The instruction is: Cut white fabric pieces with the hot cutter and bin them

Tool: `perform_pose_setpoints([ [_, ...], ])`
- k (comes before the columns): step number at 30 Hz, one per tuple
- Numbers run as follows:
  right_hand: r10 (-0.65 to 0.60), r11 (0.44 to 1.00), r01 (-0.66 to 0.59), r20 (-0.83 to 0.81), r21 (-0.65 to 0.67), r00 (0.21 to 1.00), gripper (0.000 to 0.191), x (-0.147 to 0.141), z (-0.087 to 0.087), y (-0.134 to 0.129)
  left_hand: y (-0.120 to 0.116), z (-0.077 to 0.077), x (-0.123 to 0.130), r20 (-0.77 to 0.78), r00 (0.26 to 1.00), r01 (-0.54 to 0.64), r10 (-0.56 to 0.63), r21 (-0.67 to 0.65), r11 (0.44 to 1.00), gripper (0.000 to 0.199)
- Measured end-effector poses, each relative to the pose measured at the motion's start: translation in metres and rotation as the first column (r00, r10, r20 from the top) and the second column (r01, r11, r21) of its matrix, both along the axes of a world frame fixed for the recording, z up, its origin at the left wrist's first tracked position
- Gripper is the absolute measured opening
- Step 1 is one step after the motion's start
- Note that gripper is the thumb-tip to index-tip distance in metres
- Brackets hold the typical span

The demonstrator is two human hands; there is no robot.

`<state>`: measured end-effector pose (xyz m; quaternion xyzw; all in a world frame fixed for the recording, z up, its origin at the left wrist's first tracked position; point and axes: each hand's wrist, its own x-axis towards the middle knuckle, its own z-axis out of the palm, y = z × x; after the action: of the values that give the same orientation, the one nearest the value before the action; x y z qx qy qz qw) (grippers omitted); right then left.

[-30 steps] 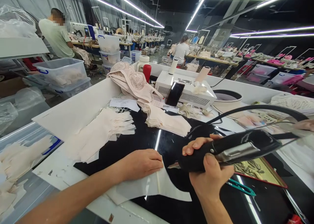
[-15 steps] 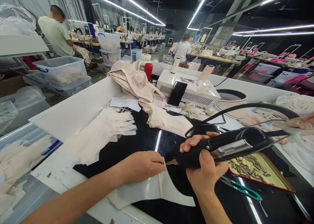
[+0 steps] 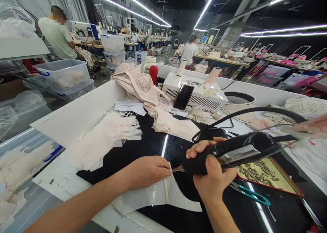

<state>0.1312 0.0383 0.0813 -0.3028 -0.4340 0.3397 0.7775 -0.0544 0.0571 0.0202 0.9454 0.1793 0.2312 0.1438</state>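
Hands at a glossy black work surface [image 3: 148, 141]. In the lower centre of the frame, the left hand [image 3: 149, 171] lies over a thin, translucent white fabric piece [image 3: 184, 200] with a narrow cream strip [image 3: 166, 192]. Its fingers are close together, their tips at the upper edge of the piece; whether they pinch it or only press cannot be told. The low, flat hand probably serves to steady the light fabric against the slick surface. Right of centre, the right hand [image 3: 213, 182] is closed around a thick black handheld tool with a silver metal lever [image 3: 237, 151], thumb along the near side and fingers over the far side. This grip seems to suit the tool's bulk, and directs its slim tip [image 3: 178, 168] leftward, just beside the fabric. Stacked beige fabric pieces [image 3: 102, 134] lie left of centre, edges fanned, perhaps for easy separation. A dark smartphone [image 3: 184, 96], upper centre, leans on a white vented metal box [image 3: 196, 100], apparently propped for viewing. At right, teal-handled metal snips [image 3: 255, 196] lie beside a red-rimmed yellow tray of striped seeds [image 3: 286, 179], both within near reach of the right hand
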Motion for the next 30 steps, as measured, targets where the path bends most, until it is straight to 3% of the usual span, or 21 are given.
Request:
perform_pose_setpoints([
  [14, -0.014, 1.000, 0.014, 0.009, -0.007, 1.000, 0.032, -0.001, -0.003, -0.010, 0.000, -0.001, -0.001, -0.023, 1.000, 0.009, -0.010, -0.072, 0.997, 0.021],
  [18, -0.012, 1.000, 0.013, 0.006, -0.008, 1.000, 0.032, 0.000, -0.001, -0.011, 0.001, -0.002, -0.003, -0.012, 1.000, 0.015, -0.016, -0.041, 0.999, 0.020],
  [24, -0.016, 0.999, 0.017, -0.008, 0.031, 1.000, 0.034, 0.010, 0.004, -0.020, 0.000, 0.002, -0.001, -0.011, 1.000, 0.024, -0.023, 0.140, 0.990, 0.022],
  [30, -0.031, 0.999, 0.031, 0.005, 0.019, 0.999, 0.035, 0.012, 0.001, -0.026, -0.009, 0.003, 0.008, -0.053, 0.998, 0.040, -0.033, 0.126, 0.991, 0.020],
])
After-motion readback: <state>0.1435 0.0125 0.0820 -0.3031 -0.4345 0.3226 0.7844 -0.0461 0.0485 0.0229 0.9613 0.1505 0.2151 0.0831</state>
